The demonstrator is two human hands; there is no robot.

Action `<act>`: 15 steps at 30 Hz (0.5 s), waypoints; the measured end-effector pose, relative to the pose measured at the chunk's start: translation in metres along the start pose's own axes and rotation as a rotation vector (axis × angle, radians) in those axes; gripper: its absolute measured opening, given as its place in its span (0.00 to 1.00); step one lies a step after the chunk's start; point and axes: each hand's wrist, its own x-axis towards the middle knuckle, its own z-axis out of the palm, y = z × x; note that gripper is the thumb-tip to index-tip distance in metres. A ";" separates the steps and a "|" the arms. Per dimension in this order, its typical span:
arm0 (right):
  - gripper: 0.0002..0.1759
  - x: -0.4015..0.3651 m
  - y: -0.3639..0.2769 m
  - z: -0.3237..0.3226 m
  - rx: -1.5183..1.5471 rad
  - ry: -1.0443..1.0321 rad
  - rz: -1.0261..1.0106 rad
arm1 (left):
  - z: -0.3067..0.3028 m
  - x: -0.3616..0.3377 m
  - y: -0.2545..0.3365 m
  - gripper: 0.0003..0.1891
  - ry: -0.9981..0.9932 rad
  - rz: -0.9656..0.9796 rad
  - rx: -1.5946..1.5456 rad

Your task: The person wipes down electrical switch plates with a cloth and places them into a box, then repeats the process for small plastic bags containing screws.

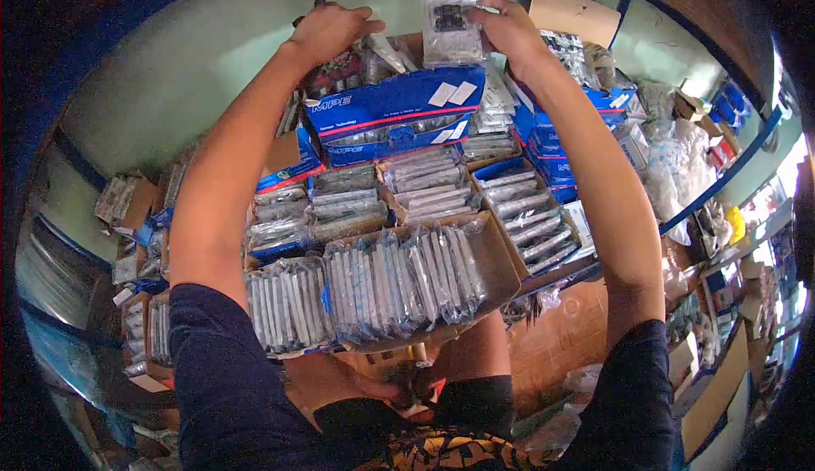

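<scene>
My right hand (505, 34) is closed on the edge of a clear plastic packet (452, 42), held upright above the back boxes. Inside the packet, a dark part shows against a pale panel. To its left, my left hand (334, 31) is raised with its fingers curled over the rear of the stacks. Small dark pieces (319, 1) stick out beside that hand, and what its fingers grip is hidden. Just below it, a pale wrapped strip (386, 53) leans. Under both hands stands a blue MPE box (395, 102) with white labels.
Nearest me, an open carton (503, 267) holds several wrapped flat packets (403, 280). Another blue-edged box (526, 216) of packets sits at right. Stacked blue boxes (552, 161) and clear bags (671, 165) stand further right. A brown cardboard flap (575, 14) rises behind.
</scene>
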 end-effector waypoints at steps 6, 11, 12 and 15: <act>0.11 0.027 0.016 -0.001 0.040 -0.081 0.009 | 0.075 0.001 -0.012 0.14 0.145 0.219 0.034; 0.06 0.009 0.008 0.011 0.136 0.052 0.046 | 0.033 0.016 0.032 0.24 -0.197 0.160 0.421; 0.06 0.010 0.011 0.009 0.132 0.052 0.052 | 0.040 0.017 0.031 0.24 -0.198 0.161 0.414; 0.11 0.016 0.016 0.004 0.007 -0.015 0.188 | 0.045 0.012 0.031 0.10 0.188 0.269 0.194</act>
